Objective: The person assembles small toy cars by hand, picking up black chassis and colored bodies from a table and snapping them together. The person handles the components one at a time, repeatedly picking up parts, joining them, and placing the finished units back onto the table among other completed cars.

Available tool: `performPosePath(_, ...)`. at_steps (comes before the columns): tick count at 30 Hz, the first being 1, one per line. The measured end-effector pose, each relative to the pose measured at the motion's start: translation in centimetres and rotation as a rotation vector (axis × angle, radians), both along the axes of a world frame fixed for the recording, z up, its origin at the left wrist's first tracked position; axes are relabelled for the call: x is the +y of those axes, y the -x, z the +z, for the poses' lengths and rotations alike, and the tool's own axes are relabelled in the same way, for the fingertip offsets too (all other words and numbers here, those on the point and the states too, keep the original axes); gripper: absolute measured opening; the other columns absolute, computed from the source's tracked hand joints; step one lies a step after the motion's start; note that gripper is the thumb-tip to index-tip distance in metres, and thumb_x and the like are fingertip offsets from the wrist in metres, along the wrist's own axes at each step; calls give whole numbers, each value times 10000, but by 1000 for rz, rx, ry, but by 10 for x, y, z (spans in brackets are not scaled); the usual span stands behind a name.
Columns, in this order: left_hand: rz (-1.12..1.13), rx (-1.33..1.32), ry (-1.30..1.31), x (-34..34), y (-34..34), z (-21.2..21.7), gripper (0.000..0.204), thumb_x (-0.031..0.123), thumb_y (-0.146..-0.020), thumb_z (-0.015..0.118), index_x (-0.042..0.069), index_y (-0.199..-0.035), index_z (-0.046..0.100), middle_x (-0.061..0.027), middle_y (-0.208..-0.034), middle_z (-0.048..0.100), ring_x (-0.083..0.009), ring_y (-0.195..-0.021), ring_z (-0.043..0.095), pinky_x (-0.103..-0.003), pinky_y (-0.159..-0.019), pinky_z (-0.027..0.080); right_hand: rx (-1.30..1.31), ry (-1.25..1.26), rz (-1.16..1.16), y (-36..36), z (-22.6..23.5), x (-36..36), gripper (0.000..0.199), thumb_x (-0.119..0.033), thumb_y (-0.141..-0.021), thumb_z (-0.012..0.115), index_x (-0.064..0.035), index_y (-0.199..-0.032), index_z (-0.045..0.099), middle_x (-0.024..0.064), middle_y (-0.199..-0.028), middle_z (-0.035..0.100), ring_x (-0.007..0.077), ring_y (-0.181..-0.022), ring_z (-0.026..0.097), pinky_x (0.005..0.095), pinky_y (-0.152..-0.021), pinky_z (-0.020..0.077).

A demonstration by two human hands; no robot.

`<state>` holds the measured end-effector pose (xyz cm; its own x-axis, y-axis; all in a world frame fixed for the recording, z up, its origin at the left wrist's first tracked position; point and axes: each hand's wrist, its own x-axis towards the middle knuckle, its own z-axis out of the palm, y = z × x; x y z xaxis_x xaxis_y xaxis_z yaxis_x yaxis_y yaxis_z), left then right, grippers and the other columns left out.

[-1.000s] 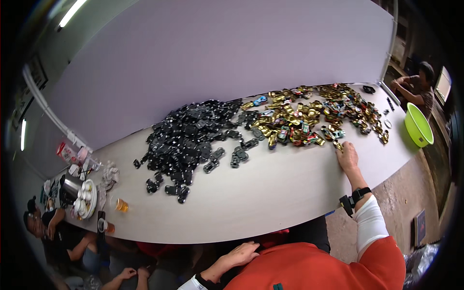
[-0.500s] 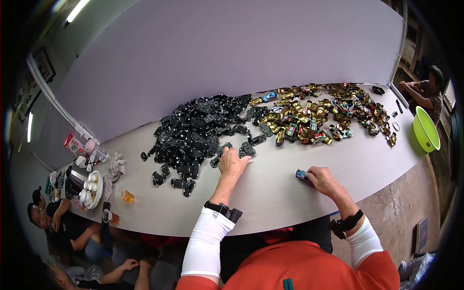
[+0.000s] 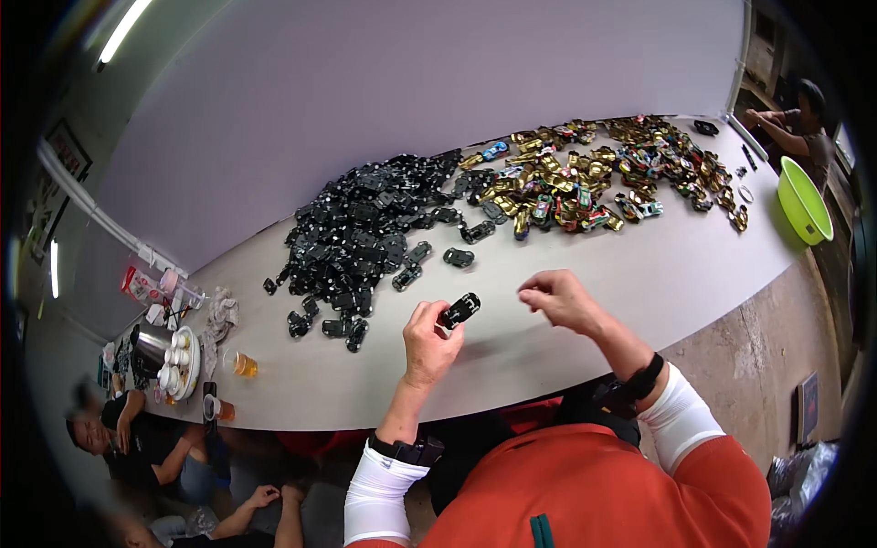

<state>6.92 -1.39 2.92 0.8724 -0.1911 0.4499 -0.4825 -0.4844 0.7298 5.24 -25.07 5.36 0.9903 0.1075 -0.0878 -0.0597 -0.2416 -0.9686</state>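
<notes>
Over the near middle of the table, my left hand (image 3: 433, 349) grips a black toy car chassis (image 3: 459, 310) between thumb and fingers, its wheels showing. Whether a car body sits behind it is hidden. To its right, apart from it, my right hand (image 3: 568, 303) hovers with the fingers curled and the tips drawn together. What those fingertips hold, if anything, cannot be made out. A single loose chassis (image 3: 459, 258) lies just beyond my left hand. Behind it a large heap of black chassis (image 3: 365, 215) reaches to the back panel.
Gold and coloured car bodies (image 3: 585, 187) are spread at the back right. A green basin (image 3: 804, 203) stands at the right end. On the left are cups on a tray (image 3: 190, 361), drinks (image 3: 242, 364) and a crumpled cloth (image 3: 222, 318). Other people sit beyond both table ends.
My left hand has drawn back from the heap with a chassis. My right hand has risen and moved left; the blue toy car it held no longer shows. My view has shifted slightly.
</notes>
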Motion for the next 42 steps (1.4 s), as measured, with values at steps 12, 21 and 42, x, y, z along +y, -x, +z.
performPosePath(12,-244,547,960,-34,37,-31,356,-117,-745,603,-46,-1078,500,-98,-949,544,-141,-780,559,-248,-622,517,605,-959,-45,21,-47,39,129,-117,-857,582,-40,-784,509,50,-665,532,66,-433,403,195,-366,291)
performPosePath(21,-296,494,1103,-36,38,-39,364,-35,-747,661,-30,-1088,533,-112,-1015,576,-163,-787,573,-266,-659,521,671,-949,10,24,-52,50,157,-165,-871,576,-34,-787,554,21,-643,538,60,-445,417,199,-370,319)
performPosePath(42,-472,687,1304,-25,32,-41,378,115,-778,676,-16,-1105,538,-154,-1023,597,-208,-879,608,-292,-726,541,103,-343,93,29,14,14,217,-119,-822,635,0,-970,530,45,-740,586,71,-640,558,187,-436,370)
